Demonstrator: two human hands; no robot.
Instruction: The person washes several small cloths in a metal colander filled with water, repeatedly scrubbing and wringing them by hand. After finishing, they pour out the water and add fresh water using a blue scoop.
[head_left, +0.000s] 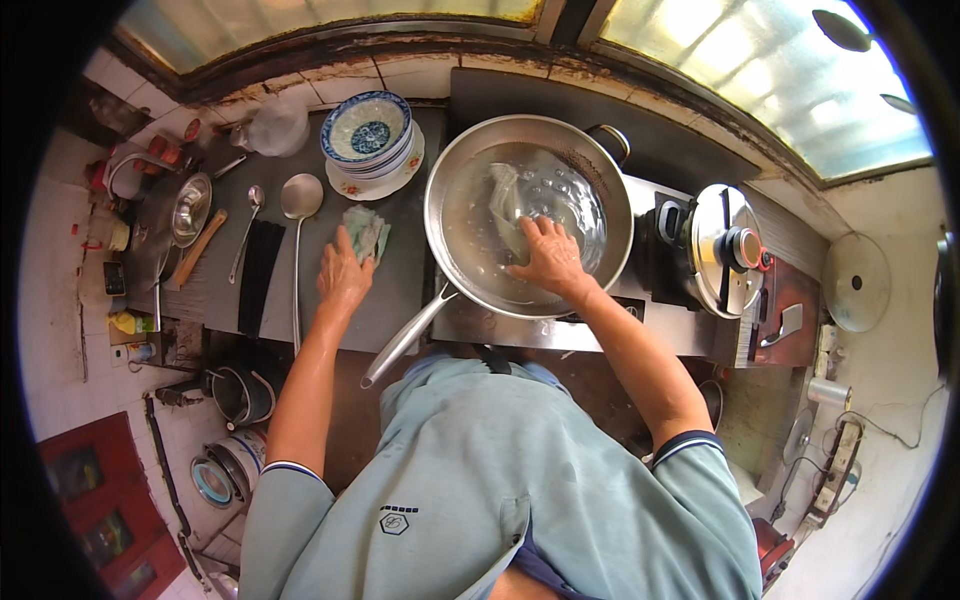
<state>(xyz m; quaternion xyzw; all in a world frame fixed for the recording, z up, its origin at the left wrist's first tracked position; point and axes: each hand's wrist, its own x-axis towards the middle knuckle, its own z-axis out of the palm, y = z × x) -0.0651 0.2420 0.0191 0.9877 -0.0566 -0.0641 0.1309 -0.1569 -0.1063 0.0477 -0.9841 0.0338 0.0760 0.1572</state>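
Observation:
A large steel wok (442, 217) with a long handle holds shallow water. My right hand (551, 259) is over its near side, fingers spread and pointing down towards the water. Close to those fingertips, a pale, limp scrubber or cloth (507, 191) lies in the water; whether they touch it, I cannot tell. On the grey counter left of the wok, my left hand (345, 274) is beside a crumpled green-white cloth (366, 234). Its fingers are apart, the thumb at the cloth's near edge, and nothing is visibly gripped.
Stacked blue-and-white bowls (366, 127) stand on a floral plate (386, 187) behind the cloth. A ladle (301, 196), a spoon (256, 198) and black chopsticks (261, 277) lie leftward. A pressure cooker (724, 251) is at the right, with a cleaver (784, 324) on a board beyond.

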